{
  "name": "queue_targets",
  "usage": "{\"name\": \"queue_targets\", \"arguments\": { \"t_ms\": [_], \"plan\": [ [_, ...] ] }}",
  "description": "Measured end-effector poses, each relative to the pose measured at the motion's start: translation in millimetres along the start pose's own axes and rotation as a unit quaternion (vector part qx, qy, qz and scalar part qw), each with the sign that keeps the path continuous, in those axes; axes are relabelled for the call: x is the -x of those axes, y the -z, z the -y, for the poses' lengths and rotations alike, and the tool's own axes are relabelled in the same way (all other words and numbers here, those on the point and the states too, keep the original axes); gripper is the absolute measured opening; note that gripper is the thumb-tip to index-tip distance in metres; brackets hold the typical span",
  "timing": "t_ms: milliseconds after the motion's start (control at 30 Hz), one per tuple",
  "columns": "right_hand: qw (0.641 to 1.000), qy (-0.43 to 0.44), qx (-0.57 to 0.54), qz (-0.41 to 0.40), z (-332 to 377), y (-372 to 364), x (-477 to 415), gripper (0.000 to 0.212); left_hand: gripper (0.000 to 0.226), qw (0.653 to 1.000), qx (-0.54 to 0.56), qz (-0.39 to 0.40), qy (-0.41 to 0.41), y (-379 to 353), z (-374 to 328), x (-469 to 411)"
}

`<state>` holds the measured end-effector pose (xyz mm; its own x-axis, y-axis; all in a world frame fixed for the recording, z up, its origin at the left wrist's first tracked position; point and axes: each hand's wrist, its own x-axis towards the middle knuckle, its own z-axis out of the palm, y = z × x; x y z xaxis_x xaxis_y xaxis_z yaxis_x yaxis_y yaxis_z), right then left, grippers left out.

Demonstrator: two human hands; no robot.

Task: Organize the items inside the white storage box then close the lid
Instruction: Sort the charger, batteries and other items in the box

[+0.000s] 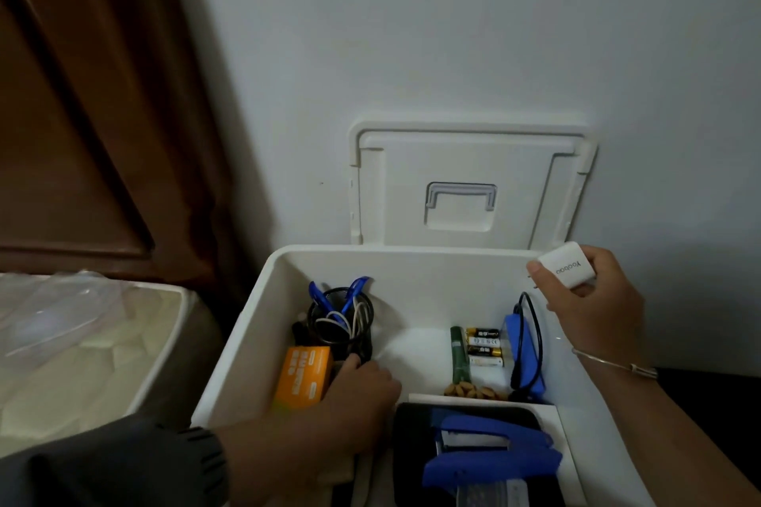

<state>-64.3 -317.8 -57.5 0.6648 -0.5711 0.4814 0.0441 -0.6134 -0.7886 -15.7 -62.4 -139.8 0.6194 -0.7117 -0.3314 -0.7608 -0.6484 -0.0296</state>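
White storage box [263, 325] sits open on the floor against the wall, lid [465, 181] propped upright behind it. Right hand [593, 300] above the box's right rim, fingers pinched around a white charger plug [566, 264]. Left hand [358, 395] down inside the box, fingers curled at the base of a black pen cup [341, 321], beside an orange box [302, 377]; can't tell if it grips anything. Batteries [484, 346] lie at back right, blue stapler [490, 449] on a black tray in front.

Pale wall [453, 33]; brown wooden door [82, 115] at left.
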Motion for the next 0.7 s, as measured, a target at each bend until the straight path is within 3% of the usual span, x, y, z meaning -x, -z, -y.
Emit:
{"name": "queue_targets", "arguments": {
  "t_ms": [267, 533, 700],
  "plan": [
    [1.000, 0.007, 0.008, -0.005, 0, 0, 0, 0.044, 0.031, 0.997, 0.042, -0.061, 0.026, -3, 8, -9],
    [1.000, 0.007, 0.007, -0.014, -1, -1, 0, 0.051, 0.065, 0.998, 0.056, -0.001, -0.011, -2, 13, -9],
    [1.000, 0.003, 0.007, -0.007, -1, -1, 0, 0.051, 0.057, 1.000, 0.020, -0.001, -0.020, 0, 7, -14]
  ]
}}
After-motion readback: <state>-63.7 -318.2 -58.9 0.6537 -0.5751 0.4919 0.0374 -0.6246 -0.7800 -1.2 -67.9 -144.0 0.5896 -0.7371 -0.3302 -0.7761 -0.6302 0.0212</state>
